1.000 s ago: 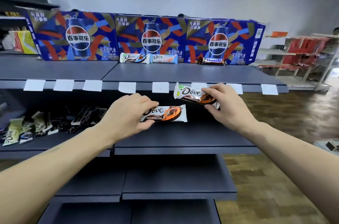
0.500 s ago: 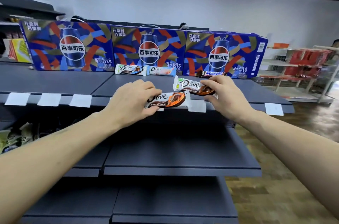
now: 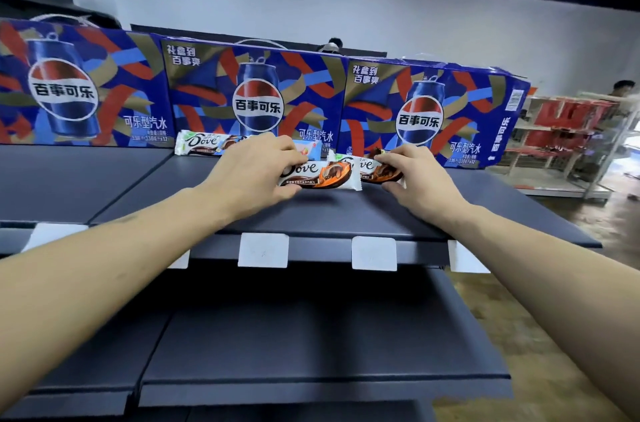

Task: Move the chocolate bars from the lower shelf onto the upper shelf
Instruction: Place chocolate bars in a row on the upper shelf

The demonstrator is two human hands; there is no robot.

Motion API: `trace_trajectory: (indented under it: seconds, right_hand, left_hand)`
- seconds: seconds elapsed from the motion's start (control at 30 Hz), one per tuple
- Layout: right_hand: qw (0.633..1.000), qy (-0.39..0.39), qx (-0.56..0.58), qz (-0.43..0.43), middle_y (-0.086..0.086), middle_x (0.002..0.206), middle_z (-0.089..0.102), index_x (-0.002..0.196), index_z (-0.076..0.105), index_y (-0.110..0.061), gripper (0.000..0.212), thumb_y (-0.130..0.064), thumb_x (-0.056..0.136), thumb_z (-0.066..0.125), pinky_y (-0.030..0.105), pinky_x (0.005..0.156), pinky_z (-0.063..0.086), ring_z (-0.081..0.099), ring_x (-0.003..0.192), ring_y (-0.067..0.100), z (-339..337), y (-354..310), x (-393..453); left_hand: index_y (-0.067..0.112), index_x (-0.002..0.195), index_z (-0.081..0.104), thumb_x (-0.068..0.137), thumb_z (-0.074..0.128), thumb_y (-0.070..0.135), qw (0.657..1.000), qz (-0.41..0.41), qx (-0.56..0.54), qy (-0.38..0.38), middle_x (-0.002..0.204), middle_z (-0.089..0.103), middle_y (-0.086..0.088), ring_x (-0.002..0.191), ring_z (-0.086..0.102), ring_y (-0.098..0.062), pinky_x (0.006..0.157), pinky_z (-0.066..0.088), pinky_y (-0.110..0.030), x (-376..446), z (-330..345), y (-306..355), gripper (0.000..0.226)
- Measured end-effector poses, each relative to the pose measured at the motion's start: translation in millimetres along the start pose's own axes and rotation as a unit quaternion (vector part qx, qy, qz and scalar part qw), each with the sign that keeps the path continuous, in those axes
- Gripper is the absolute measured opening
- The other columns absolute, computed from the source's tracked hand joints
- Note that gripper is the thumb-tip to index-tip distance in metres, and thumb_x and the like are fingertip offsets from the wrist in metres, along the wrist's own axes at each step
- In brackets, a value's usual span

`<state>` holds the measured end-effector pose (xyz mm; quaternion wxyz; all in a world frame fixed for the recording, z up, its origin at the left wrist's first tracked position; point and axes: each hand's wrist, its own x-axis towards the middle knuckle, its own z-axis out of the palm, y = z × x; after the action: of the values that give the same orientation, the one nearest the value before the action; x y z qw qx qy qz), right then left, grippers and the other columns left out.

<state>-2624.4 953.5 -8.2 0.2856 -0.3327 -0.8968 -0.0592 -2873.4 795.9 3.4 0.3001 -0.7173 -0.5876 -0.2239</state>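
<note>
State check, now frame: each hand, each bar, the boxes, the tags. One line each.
left hand: closed on a Dove bar, above the upper shelf
right hand: closed on a second Dove bar
orange Dove bar: held, wrapper sealed
second Dove bar: held, partly behind the orange one
far Dove bar: lying flat against the Pepsi boxes
Pepsi boxes: upright, closed
price tags: blank
</note>
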Motion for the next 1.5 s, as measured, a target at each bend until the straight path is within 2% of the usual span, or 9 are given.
trace_trajectory:
  seconds: [0.13, 0.4, 0.5, 0.57, 0.73, 1.0, 1.13, 1.3, 1.5]
  right_hand:
    - [1.0, -0.006, -0.003, -0.006, 0.002, 0.123, 0.055, 0.134, 0.057, -0.022, 0.048, -0.017, 0.088, 0.068, 0.029, 0.095, 0.037, 0.044, 0.116, 0.024, 15, 12, 16]
    - [0.999, -0.019, 0.024, -0.012, 0.0, 0.124, 0.055, 0.133, 0.059, -0.023, 0.049, -0.018, 0.086, 0.071, 0.033, 0.1, 0.04, 0.045, 0.116, 0.023, 36, 34, 56]
    - [0.999, -0.023, 0.021, -0.017, -0.001, 0.123, 0.054, 0.133, 0.058, -0.023, 0.049, -0.018, 0.086, 0.07, 0.031, 0.098, 0.039, 0.044, 0.116, 0.022, 43, 40, 68]
    - [0.999, -0.022, 0.02, -0.017, -0.002, 0.122, 0.054, 0.133, 0.058, -0.024, 0.047, -0.019, 0.087, 0.068, 0.03, 0.097, 0.04, 0.044, 0.115, 0.021, 48, 45, 75]
    - [1.0, -0.02, 0.011, -0.01, -0.004, 0.119, 0.056, 0.131, 0.06, -0.026, 0.047, -0.019, 0.084, 0.065, 0.032, 0.09, 0.046, 0.045, 0.111, 0.019, 58, 50, 91]
    - [1.0, -0.011, 0.004, -0.002, -0.006, 0.117, 0.056, 0.126, 0.061, -0.029, 0.048, -0.025, 0.079, 0.073, 0.028, 0.077, 0.04, 0.045, 0.11, 0.018, 70, 53, 109]
    - [1.0, 0.001, -0.001, -0.017, -0.007, 0.116, 0.057, 0.124, 0.062, -0.031, 0.045, -0.028, 0.081, 0.074, 0.029, 0.082, 0.04, 0.047, 0.108, 0.017, 74, 54, 113]
    - [1.0, 0.002, 0.007, -0.018, -0.006, 0.115, 0.056, 0.124, 0.062, -0.031, 0.044, -0.029, 0.083, 0.075, 0.026, 0.081, 0.038, 0.046, 0.108, 0.016, 74, 57, 113]
    - [0.999, -0.006, 0.037, -0.009, -0.005, 0.119, 0.055, 0.13, 0.059, -0.03, 0.052, -0.026, 0.08, 0.075, 0.028, 0.09, 0.036, 0.044, 0.108, 0.017, 75, 57, 111]
  left_hand:
    - [0.022, 0.116, 0.068, 0.076, 0.076, 0.034, 1.0, 0.011, 0.011, -0.013, 0.106, 0.065, 0.004, 0.091, 0.059, -0.023, 0.064, 0.049, -0.034, 13, 14, -3, 0.042]
    - [0.021, 0.111, 0.07, 0.072, 0.079, 0.033, 0.999, 0.008, 0.034, -0.02, 0.101, 0.066, 0.005, 0.087, 0.06, -0.021, 0.058, 0.041, -0.027, 35, 32, -7, 0.041]
    - [0.02, 0.11, 0.07, 0.072, 0.079, 0.031, 0.999, 0.002, 0.022, -0.031, 0.1, 0.066, 0.004, 0.087, 0.061, -0.022, 0.061, 0.052, -0.035, 42, 41, -7, 0.04]
    - [0.021, 0.11, 0.069, 0.072, 0.079, 0.032, 0.999, -0.003, 0.021, -0.041, 0.1, 0.066, 0.005, 0.088, 0.061, -0.021, 0.064, 0.053, -0.037, 46, 47, -8, 0.041]
    - [0.024, 0.112, 0.067, 0.075, 0.074, 0.036, 0.997, -0.004, 0.035, -0.07, 0.103, 0.065, 0.007, 0.096, 0.06, -0.02, 0.07, 0.05, -0.033, 54, 64, -13, 0.039]
    - [0.026, 0.116, 0.063, 0.08, 0.069, 0.038, 0.995, -0.035, 0.033, -0.085, 0.109, 0.062, 0.01, 0.102, 0.055, -0.015, 0.072, 0.043, -0.027, 68, 78, -12, 0.038]
    - [0.028, 0.12, 0.06, 0.083, 0.068, 0.037, 0.994, -0.052, 0.028, -0.094, 0.113, 0.059, 0.011, 0.106, 0.052, -0.014, 0.073, 0.037, -0.024, 74, 83, -10, 0.039]
    - [0.03, 0.124, 0.058, 0.083, 0.07, 0.038, 0.991, -0.071, 0.026, -0.115, 0.116, 0.057, 0.012, 0.111, 0.049, -0.012, 0.077, 0.043, -0.028, 82, 86, -9, 0.044]
    - [0.033, 0.128, 0.056, 0.084, 0.068, 0.041, 0.985, -0.1, 0.021, -0.138, 0.118, 0.056, 0.013, 0.113, 0.047, -0.012, 0.083, 0.045, -0.031, 89, 92, -8, 0.046]
